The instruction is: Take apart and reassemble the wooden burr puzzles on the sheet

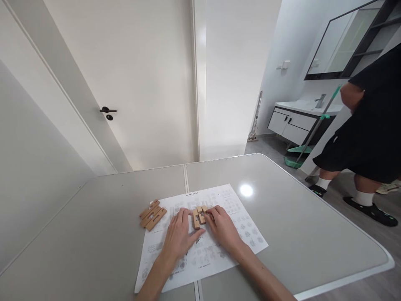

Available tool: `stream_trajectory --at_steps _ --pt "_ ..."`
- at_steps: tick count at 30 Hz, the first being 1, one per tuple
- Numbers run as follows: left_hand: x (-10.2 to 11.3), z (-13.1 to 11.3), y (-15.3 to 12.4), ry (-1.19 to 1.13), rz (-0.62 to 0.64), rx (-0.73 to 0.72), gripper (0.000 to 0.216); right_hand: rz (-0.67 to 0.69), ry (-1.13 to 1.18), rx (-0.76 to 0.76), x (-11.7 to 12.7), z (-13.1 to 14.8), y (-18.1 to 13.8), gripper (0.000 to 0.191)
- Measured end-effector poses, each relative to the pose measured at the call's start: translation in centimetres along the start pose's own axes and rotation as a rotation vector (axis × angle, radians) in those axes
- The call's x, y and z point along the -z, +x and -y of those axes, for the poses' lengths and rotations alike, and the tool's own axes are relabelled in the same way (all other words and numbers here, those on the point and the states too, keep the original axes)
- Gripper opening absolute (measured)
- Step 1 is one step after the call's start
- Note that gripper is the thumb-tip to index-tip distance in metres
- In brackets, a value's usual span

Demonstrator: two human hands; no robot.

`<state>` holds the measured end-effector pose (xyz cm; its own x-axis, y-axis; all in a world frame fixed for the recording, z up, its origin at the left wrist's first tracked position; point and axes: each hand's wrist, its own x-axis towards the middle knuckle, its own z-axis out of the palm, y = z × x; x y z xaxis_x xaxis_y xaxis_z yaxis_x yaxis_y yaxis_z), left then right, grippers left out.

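Note:
Several small notched wooden puzzle pieces (pixel 196 219) lie together on a printed paper sheet (pixel 230 192), between my two hands. My left hand (pixel 180 234) rests at their left side, thumb and fingers spread apart around the near left corner. My right hand (pixel 224 228) is at their right side, its fingers curled in and pinching the edge of a wooden piece. How much of that piece is inside the fingers is hidden. More notched wooden pieces (pixel 156 219), darker in tone, lie side by side at the sheet's upper left edge.
The grey table (pixel 103 234) has a seam down its middle and a pale rim. Behind it is a white door (pixel 150 83) with a black handle. At the right a person in black clothes (pixel 369 125) stands near a green broom and dustpan (pixel 293 162) and a washbasin cabinet (pixel 293 123).

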<state>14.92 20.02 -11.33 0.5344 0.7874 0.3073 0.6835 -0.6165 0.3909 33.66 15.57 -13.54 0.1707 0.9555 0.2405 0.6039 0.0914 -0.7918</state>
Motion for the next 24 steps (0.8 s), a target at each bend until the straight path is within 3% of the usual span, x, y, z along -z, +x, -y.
stream_trajectory --at_steps 4,7,11,18,24 --pt "0.1 0.0 1.6 -0.086 0.075 -0.001 0.077 0.001 0.085 0.007 0.6 -0.1 -0.3 0.033" --pt "0.2 -0.4 2.9 -0.090 0.152 -0.028 0.085 -0.003 0.165 -0.019 1.5 -0.3 -0.7 0.036" --pt "-0.2 -1.0 4.0 -0.067 0.191 -0.069 0.078 -0.010 0.277 -0.060 2.3 -1.0 -1.1 0.036" --pt "-1.2 -1.8 4.7 -0.075 0.170 -0.065 0.043 -0.045 0.361 -0.108 1.9 -1.8 -0.9 0.039" --pt "1.2 -0.3 3.1 -0.070 0.094 -0.009 0.044 -0.038 0.360 -0.129 2.0 -1.7 -1.3 0.037"
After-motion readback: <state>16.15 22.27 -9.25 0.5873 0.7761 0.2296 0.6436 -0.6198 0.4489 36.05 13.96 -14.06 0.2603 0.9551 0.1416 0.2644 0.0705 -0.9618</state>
